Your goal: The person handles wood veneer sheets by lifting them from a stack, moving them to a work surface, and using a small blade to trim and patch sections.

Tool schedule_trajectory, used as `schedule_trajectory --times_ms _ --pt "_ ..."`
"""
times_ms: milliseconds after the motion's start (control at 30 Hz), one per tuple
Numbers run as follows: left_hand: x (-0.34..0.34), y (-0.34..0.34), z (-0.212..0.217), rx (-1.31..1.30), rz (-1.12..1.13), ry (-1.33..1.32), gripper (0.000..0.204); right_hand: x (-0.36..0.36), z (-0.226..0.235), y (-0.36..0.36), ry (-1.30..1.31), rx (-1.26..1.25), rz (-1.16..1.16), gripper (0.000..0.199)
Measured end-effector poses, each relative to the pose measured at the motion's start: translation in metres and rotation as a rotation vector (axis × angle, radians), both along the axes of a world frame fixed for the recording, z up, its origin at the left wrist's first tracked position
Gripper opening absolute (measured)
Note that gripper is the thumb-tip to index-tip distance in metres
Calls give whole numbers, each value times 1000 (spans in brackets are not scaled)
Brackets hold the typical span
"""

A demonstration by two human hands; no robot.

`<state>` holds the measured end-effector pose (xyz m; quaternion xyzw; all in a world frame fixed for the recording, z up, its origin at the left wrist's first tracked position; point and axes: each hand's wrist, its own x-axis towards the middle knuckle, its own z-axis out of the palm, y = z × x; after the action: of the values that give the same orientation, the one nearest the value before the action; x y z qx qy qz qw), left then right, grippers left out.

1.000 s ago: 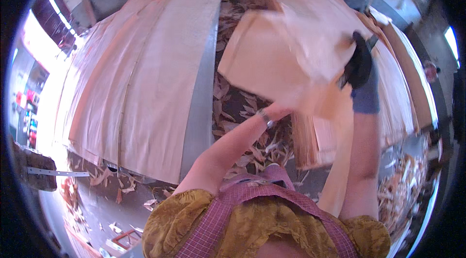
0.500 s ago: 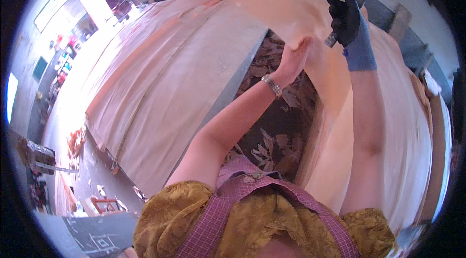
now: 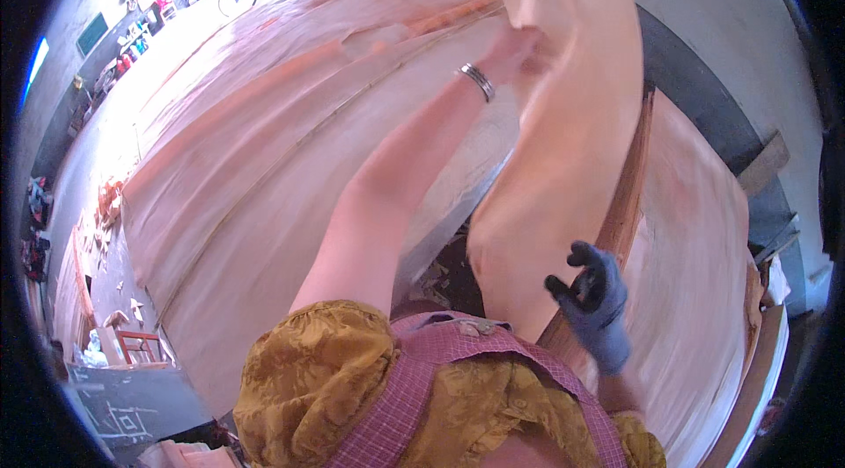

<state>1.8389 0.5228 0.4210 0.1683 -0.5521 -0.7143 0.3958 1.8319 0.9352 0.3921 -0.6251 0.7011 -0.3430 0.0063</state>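
I see my left hand (image 3: 519, 50) stretched out toward the upper middle of the frame, a metal bangle (image 3: 476, 81) round the wrist. Its fingers are pressed into a thin, pale peach veneer sheet (image 3: 563, 142), and they are blurred, so I cannot tell whether they pinch it or only push flat against it. The sheet is limp and papery: it hangs in a long curved band from the top edge of the frame down to the lower middle, bowing like stiff cloth, with a faint lengthwise grain.

My right hand (image 3: 594, 305) sits at the lower right in a blue-grey knitted glove with dark fingertips. Its fingers are curled but spread, closed on nothing, just beside the lower edge of the hanging sheet.

To the left, a broad stack of veneer (image 3: 264, 169) fills most of the frame, smooth and pinkish, its long edges bent by the lens, with a torn patch near the top. A second stack (image 3: 704, 292) lies at the right, its layered brown edge showing beside the sheet. Between the stacks, in the dark gap at the lower middle, lie broken scraps (image 3: 444, 270). At the lower left the concrete floor (image 3: 114, 288) carries loose offcuts. Along the bottom are my mustard patterned sleeve (image 3: 308, 371) and a pink checked apron strap (image 3: 414, 380).
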Motion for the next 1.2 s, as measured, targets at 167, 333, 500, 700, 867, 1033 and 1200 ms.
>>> schedule_trajectory --times_ms 167,333,500,700,867,1033,1200 --pt "5 -149 2 -33 68 68 27 -68 -96 -106 -160 -25 -445 96" --pt "60 -228 47 -72 398 -80 29 -195 -214 -259 -671 200 -159 56" --pt "120 -280 4 7 690 -187 31 -307 -187 -437 -423 68 281 8" --pt "203 -333 -108 284 989 -96 28 -405 -130 -738 721 -2 350 29" --pt "216 -334 -201 406 1334 150 26 -314 -102 -962 684 -162 434 32" --pt "247 -311 -229 427 1620 -33 33 -184 -99 -1028 434 -271 669 45" --pt "269 -247 -231 568 1592 -423 46 -89 -139 -830 -2 -280 894 49"
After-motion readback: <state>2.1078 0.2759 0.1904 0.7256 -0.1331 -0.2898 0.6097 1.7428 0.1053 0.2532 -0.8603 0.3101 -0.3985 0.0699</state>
